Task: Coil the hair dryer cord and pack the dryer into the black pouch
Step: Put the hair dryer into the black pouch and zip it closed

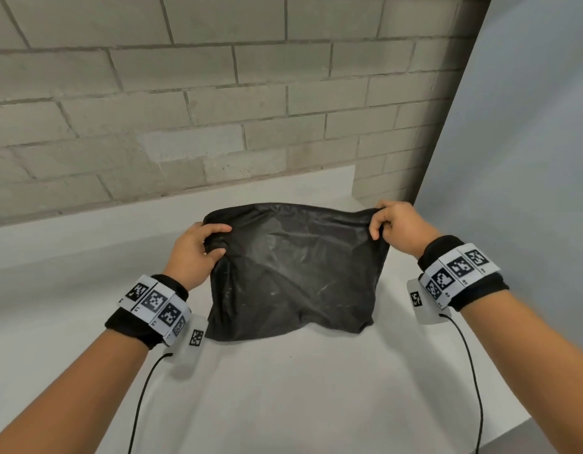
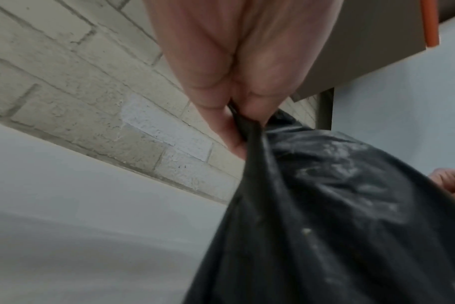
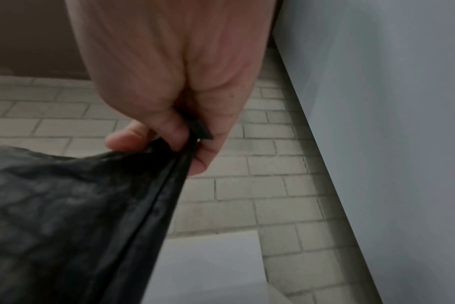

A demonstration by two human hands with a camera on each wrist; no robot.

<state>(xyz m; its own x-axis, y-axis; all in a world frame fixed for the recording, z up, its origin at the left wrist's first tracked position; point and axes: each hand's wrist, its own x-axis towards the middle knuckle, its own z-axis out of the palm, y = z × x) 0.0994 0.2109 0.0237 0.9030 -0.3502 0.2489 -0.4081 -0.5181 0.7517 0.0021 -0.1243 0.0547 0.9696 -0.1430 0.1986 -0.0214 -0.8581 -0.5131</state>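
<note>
Now, black pouch [image 1: 293, 273]: lies on the white counter [image 1: 283, 388], bottom edge resting nearest the person, top edge lifted and stretched toward the brick wall [image 1: 185, 109].
Long axis: runs left to right, strung between the two hands along the raised top edge.
Contents: the fabric bulges and folds low down; neither dryer nor cord shows in any view, so I judge both are already inside, though I cannot confirm it.
Left hand [image 1: 198, 253]: fingers and thumb curled round a gathered bunch of the pouch's upper left corner; the left wrist view shows the cloth pinched tight and falling away below the grip.
Right hand [image 1: 395, 224]: pinches the upper right corner, slightly higher and farther back than the left; the right wrist view shows a thick seam running down from the fingers [image 3: 169, 131].
Which hand is nearer: equal, one corner each.
Coming move: probably closing or settling the top edge, which lies directly between the grips.
</note>
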